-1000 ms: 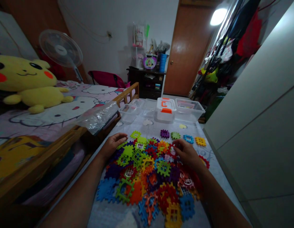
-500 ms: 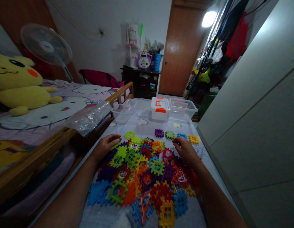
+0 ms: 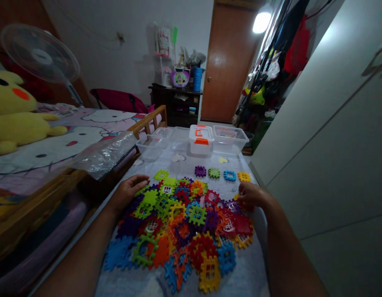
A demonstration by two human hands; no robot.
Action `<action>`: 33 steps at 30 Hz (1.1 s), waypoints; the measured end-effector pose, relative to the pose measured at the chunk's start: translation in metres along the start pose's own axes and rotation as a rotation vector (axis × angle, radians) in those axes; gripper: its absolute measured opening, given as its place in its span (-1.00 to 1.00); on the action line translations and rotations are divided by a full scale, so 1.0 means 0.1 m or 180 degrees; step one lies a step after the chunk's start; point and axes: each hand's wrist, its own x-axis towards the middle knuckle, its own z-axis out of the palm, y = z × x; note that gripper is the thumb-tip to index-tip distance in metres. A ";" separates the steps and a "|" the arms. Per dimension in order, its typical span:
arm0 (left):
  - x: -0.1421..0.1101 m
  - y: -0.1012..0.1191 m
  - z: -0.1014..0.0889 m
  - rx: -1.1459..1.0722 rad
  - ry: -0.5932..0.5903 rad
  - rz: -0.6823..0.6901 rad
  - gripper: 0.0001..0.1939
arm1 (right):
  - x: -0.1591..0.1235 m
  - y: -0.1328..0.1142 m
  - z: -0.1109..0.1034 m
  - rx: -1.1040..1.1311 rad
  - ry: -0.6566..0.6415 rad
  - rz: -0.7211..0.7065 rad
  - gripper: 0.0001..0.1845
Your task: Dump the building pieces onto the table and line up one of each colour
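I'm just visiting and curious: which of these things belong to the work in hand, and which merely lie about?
Belong, it seems:
toothed plastic pieces piled between left hand and right hand
row of four pieces beyond
perhaps the clear boxes

Lying about:
yellow plush toy
fan
plastic wrapping

No legible text, numbers or brands. Marks on the hanging pack [image 3: 163, 41] blur out; those on the purple case [image 3: 180, 78] and the box lid [image 3: 206, 130] are too small to read.
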 end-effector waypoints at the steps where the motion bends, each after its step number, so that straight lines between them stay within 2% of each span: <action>1: 0.00 0.00 0.00 0.0009 0.0013 0.0019 -0.36 | 0.01 0.00 0.02 -0.0004 -0.0019 0.0021 -0.75; 5: 0.02 -0.03 0.00 -0.0025 0.0050 0.0019 -0.35 | 0.04 -0.01 0.08 0.0039 -0.0043 0.0069 -0.70; 9: 0.02 -0.06 0.00 -0.0096 0.0016 -0.0078 -0.36 | -0.02 0.00 0.01 0.0160 -0.0047 0.0035 -0.78; 13: 0.03 -0.09 -0.01 -0.0076 -0.0034 -0.0095 -0.39 | -0.12 0.07 -0.11 0.0362 -0.0163 -0.0021 -0.68; 16: 0.04 -0.11 -0.02 -0.0041 -0.0061 -0.0091 -0.40 | -0.15 0.11 -0.10 0.0487 -0.0353 0.0072 -0.64; 21: 0.03 -0.08 -0.01 0.0003 -0.0044 -0.0107 -0.39 | -0.11 0.11 0.03 0.0578 -0.0522 0.0250 -0.69; 25: 0.01 -0.04 0.00 -0.0042 -0.0024 -0.0135 -0.39 | -0.12 0.08 -0.03 0.0719 -0.0376 0.0062 -0.76; 29: 0.02 -0.05 -0.01 0.0083 -0.0056 -0.0034 -0.38 | -0.16 -0.07 -0.14 0.1119 -0.0204 -0.0359 -0.91; 33: 0.03 -0.08 -0.01 0.0077 -0.0086 -0.0013 -0.39 | -0.19 -0.44 -0.05 0.2107 -0.0097 -0.0759 -0.82</action>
